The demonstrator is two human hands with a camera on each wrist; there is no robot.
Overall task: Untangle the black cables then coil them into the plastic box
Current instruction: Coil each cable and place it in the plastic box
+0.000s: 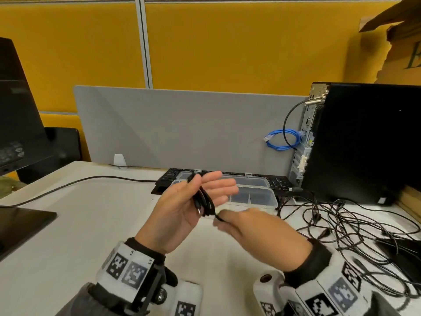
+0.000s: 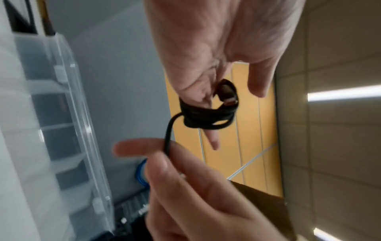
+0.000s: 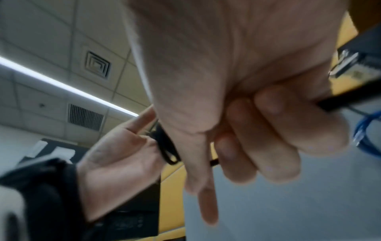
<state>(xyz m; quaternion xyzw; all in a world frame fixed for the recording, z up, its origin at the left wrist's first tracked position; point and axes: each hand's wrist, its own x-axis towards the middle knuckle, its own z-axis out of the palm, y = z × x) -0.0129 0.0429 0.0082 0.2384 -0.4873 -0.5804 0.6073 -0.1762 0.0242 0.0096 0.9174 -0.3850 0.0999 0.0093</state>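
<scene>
Desk [image 1: 95, 224]: PC tower [image 1: 364, 142] stood at right rear corner. Box [image 1: 252, 197] set open by rear edge, on keyboard [image 1: 280, 182]. Cable tangle [image 1: 355, 226] spread along right edge. Left hand [image 1: 182, 207] raised mid-desk, fingers straight, coil [image 1: 205, 204] wound round them. Right hand [image 1: 248, 226] just beside, coil's free end pinched.
</scene>
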